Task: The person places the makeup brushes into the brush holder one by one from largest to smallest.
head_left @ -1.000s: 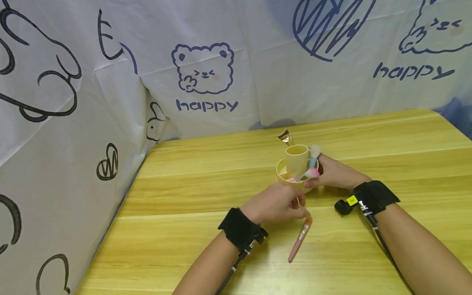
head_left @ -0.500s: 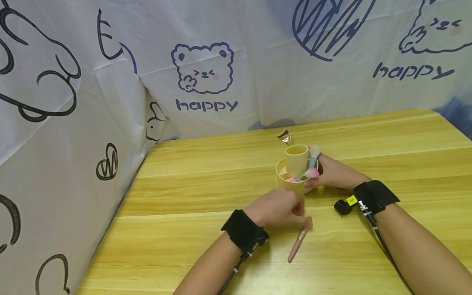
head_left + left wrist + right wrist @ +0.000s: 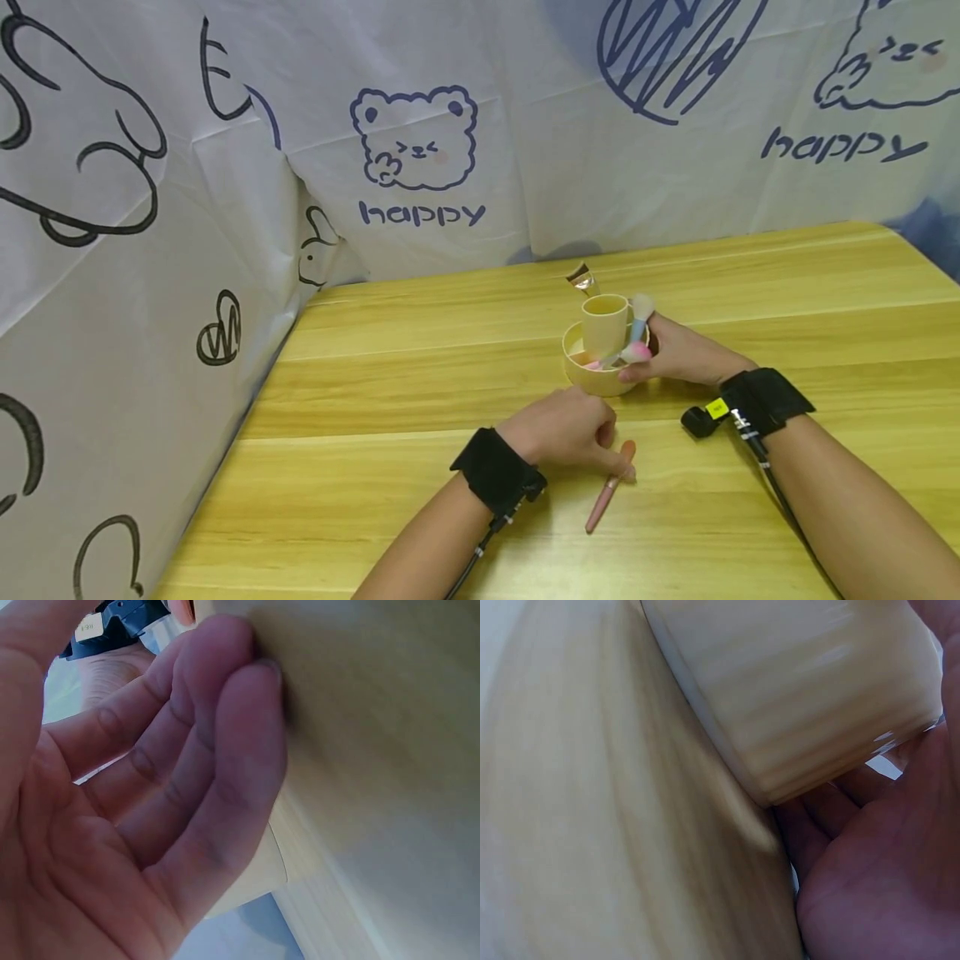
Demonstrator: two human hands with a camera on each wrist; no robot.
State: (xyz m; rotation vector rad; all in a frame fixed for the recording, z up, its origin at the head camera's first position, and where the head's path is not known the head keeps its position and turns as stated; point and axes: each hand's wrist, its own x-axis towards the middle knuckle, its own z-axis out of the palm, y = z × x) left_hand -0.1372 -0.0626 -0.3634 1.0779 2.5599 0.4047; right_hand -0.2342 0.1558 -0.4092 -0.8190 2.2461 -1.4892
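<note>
A small makeup brush (image 3: 602,505) with a pink handle and orange bristles lies on the table. My left hand (image 3: 562,427) is over its metal collar, fingertips touching it; the brush cannot be made out for certain in the left wrist view, so a pinch is not shown. In that view several fingers (image 3: 247,742) are loosely bent. My right hand (image 3: 681,350) grips the right side of a pale yellow bowl (image 3: 592,382), which stands upright. Inside the bowl are a yellow mug (image 3: 602,333) and several brushes, including a pink-and-white one (image 3: 635,352) and a blue-handled one (image 3: 639,321).
A wide flat brush (image 3: 582,280) sticks up behind the mug. The wooden table (image 3: 420,358) extends to a white cloth (image 3: 525,167) with drawings, hung along the back and left. Both wrists wear black straps (image 3: 765,398) with cables.
My left hand has moved slightly toward me, its fingertips going from beside the bristles to the collar. The brush has not moved. My right hand and the bowl stay still.
</note>
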